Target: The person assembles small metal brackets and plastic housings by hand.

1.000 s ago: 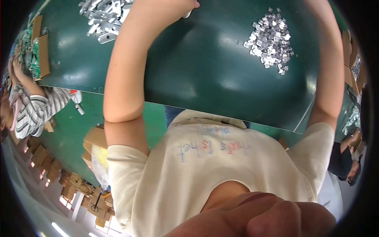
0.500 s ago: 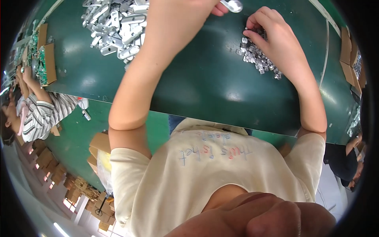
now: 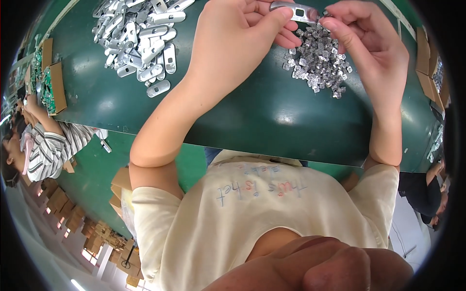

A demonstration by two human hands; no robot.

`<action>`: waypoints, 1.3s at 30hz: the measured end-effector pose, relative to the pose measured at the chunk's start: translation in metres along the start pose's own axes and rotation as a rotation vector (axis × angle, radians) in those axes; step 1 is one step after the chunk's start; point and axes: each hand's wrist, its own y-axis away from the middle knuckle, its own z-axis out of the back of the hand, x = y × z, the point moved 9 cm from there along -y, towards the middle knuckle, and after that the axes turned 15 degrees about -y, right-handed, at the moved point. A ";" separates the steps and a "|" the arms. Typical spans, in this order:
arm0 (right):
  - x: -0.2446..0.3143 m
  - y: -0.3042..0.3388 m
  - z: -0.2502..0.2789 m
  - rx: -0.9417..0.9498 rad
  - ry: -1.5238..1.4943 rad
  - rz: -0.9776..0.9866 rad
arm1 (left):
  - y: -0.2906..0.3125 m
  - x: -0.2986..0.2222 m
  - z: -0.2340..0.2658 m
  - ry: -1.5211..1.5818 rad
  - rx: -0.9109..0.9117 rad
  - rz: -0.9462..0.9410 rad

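Observation:
My left hand [image 3: 240,36] is closed on a silver oblong shell [image 3: 310,15] with rounded ends and a square hole, gripping its left end between thumb and fingers. Close to the shell's right end, my right hand [image 3: 376,46] pinches a small shiny piece, mostly covered by the thumb and fingertips. Whether that piece touches the shell I cannot tell. Under and between both hands lies a heap of small clear, glittering squarish pieces [image 3: 318,63]. Left of my left forearm, a loose pile of similar silver shells [image 3: 141,46] spreads over the dark green table [image 3: 252,116].
Cardboard boxes stand at both sides of the table, a left one [image 3: 58,87] with green parts and a right one [image 3: 426,63]. A person in a striped shirt [image 3: 48,145] works at the left; another in black [image 3: 420,194] is at the right rim.
My right hand has lifted off the small-piece heap and come to the shell's end. My left hand has moved right and nearer with the shell, whose square hole now shows.

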 end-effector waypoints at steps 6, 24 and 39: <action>0.002 -0.001 -0.006 0.222 0.144 0.239 | 0.009 -0.009 -0.010 0.059 0.048 -0.078; -0.042 -0.012 -0.012 0.293 -0.438 -0.111 | -0.009 0.005 -0.004 0.019 0.064 -0.201; -0.121 -0.386 0.152 -0.486 1.091 0.106 | -0.038 0.043 0.011 0.220 -0.018 -0.162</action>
